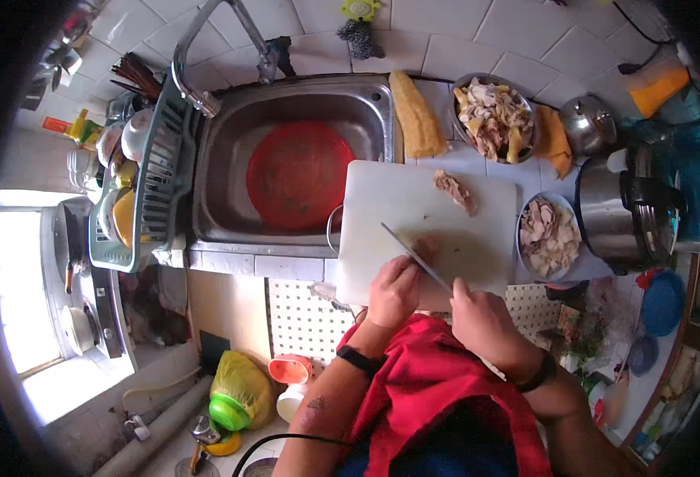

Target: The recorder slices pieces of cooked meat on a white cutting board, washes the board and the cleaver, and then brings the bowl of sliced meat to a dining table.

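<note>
My right hand (482, 319) is closed around the handle end of a kitchen knife (406, 247), whose blade points up and left over a white cutting board (368, 200). Close to the blade, my left hand (393, 292) is bent over the board with curled fingers; whether it grips something is hidden. A piece of meat (426, 245) lies just beyond the blade, on a wet patch. Another cooked meat piece (455, 192) rests higher on the board. Right of the board is a bowl of cut meat (548, 235); behind it stands a metal bowl of chicken pieces (493, 119).
A steel sink (225, 179) holding a red basin (299, 173) adjoins the board's left side. A yellow sponge-like roll (415, 116) lies behind. At the right stands a pressure cooker (612, 208); at the left, a dish rack (147, 203) with dishes.
</note>
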### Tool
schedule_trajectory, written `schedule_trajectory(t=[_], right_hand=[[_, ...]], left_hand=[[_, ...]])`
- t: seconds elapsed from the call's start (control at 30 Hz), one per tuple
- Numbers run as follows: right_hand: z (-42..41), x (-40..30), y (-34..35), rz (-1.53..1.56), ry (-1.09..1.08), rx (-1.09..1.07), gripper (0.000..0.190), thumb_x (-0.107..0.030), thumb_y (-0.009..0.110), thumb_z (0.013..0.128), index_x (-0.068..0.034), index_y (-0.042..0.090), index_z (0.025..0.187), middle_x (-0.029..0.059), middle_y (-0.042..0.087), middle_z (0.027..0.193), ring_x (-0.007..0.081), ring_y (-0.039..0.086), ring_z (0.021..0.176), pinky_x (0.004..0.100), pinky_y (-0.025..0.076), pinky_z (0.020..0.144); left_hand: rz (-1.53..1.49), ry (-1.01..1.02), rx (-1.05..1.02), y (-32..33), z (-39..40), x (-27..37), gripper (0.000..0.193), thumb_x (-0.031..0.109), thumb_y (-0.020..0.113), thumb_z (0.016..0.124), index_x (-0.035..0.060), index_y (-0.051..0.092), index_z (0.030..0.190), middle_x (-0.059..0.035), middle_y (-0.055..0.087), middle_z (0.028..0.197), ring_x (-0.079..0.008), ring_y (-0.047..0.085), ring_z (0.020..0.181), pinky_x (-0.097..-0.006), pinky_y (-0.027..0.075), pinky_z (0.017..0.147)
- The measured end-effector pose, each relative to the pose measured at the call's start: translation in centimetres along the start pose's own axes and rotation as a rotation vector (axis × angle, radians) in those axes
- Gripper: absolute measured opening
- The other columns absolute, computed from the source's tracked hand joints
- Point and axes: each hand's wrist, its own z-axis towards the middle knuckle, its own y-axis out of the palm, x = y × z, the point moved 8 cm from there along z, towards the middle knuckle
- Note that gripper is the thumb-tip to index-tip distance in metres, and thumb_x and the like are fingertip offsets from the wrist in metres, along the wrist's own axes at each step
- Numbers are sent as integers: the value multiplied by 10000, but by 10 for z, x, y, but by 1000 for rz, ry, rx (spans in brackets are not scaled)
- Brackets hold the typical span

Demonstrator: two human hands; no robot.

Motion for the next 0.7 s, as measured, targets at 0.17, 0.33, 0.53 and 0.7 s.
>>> schedule_trajectory(t=[0.17,0.33,0.53,0.7], right_hand=[[21,15,21,-9,-61,95,177,-171,606,936,-15,527,964,237,621,617,454,648,604,547,514,548],[19,7,2,42,-158,158,200,-161,642,924,15,551,950,225,605,612,438,632,590,518,491,522],[29,-9,-2,-44,-220,50,198,-170,649,917,-2,544,934,206,603,594,409,641,576,503,502,518],[18,-6,-4,-131,-192,-55,198,-180,649,914,-20,533,931,206,616,604,420,647,588,517,511,540]], left_hand=[[-45,21,-8,-3,3,7,215,10,701,802,31,698,1016,-137,647,1055,-346,649,932,-405,556,786],[-71,7,23,-8,-8,6,219,-15,699,798,22,699,1014,-141,640,1036,-340,649,927,-411,558,785],[-34,-20,53,-6,-8,1,268,-36,694,760,32,706,1018,-139,642,1033,-332,649,937,-411,559,792],[-48,-10,30,-4,-8,-6,286,-46,674,743,45,712,1012,-134,657,1059,-336,650,940,-413,558,796]])
